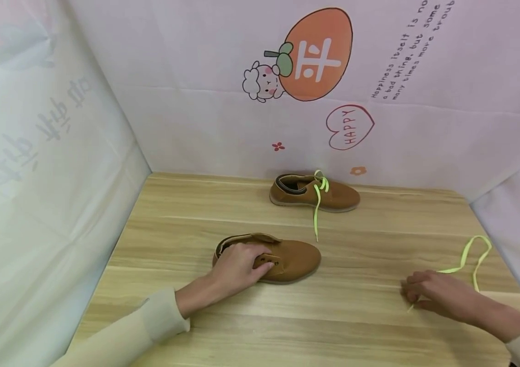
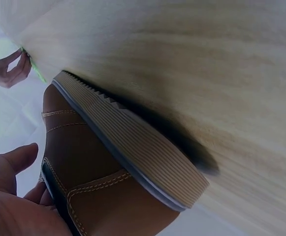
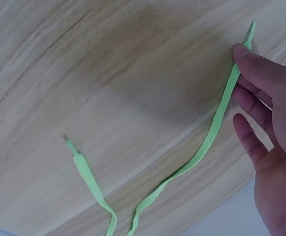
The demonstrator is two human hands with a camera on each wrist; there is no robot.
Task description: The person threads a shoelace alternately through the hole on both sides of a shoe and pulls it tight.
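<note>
Step in hand: apparently readying the lace (image 3: 211,132) for the near shoe (image 1: 301,259).
Next move: likely calls for bringing the lace tip to an eyelet.
Right hand (image 1: 443,295): pinches just behind the tip.
Left hand (image 1: 237,264): at shoe opening, thumb spread; grip cannot be told.
Near shoe: brown, lower centre; visible eyelets unlaced.
Lace: flat, yellow-green, lower right.

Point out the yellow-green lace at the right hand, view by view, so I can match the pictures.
Head: the lace loops at the right, beside the right hand.
Left wrist: a short stretch at upper left, by that hand.
Right wrist: it rises from the bottom edge to the hand at right; its other tip lies left of centre.
Shared landmark: the right hand, in all three.
</note>
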